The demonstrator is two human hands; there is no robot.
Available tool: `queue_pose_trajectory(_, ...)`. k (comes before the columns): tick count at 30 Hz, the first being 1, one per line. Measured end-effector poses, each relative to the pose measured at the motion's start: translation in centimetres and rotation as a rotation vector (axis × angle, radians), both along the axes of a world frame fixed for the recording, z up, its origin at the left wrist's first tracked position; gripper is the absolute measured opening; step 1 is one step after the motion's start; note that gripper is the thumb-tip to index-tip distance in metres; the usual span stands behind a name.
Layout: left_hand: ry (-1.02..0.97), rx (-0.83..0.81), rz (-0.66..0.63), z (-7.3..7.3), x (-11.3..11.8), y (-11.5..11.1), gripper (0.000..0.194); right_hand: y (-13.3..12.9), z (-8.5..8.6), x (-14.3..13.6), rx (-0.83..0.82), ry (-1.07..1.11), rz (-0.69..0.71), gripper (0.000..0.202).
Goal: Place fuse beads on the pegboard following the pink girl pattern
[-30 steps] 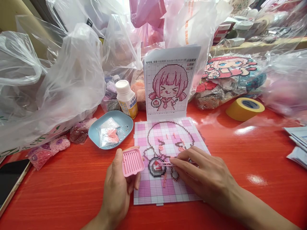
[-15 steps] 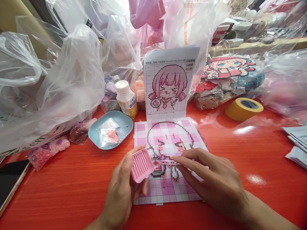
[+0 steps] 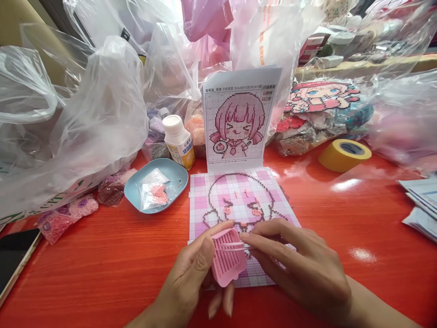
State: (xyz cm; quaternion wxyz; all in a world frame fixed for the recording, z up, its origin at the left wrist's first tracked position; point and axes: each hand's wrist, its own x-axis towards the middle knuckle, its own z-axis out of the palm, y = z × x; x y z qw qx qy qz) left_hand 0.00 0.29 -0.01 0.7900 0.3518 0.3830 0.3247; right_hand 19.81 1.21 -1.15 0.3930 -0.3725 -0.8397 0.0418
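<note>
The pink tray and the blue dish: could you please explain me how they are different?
The pink tray is held tilted in the left hand, while the blue dish rests on the red table.
The pink tray has straight ridges inside; the blue dish is smooth and rounded.
The pink tray is smaller than the blue dish.
Both are shallow and open.

1 head view, facing forward and down, close.

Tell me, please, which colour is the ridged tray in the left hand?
The ridged tray is pink, seen best in the head view.
</note>
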Motion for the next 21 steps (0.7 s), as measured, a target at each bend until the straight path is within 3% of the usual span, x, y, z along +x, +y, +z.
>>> queue_pose_trajectory(16, 0.02, 0.05, -0.02, -0.38, -0.23, -0.19, 0.066, -0.03, 0.26, 0.0, -0.005, 0.026, 0.024, 0.028)
queue_pose_trajectory(19, 0.099, 0.062, 0.058, -0.03, -0.3, -0.05, 0.068, 0.04, 0.64, 0.05, 0.017, 0.033, -0.007, 0.024)
queue_pose_trajectory(21, 0.185, 0.064, 0.214, 0.4, -0.24, 0.22, 0.064, 0.21, 0.84, 0.07, 0.03, 0.033, -0.029, 0.023)
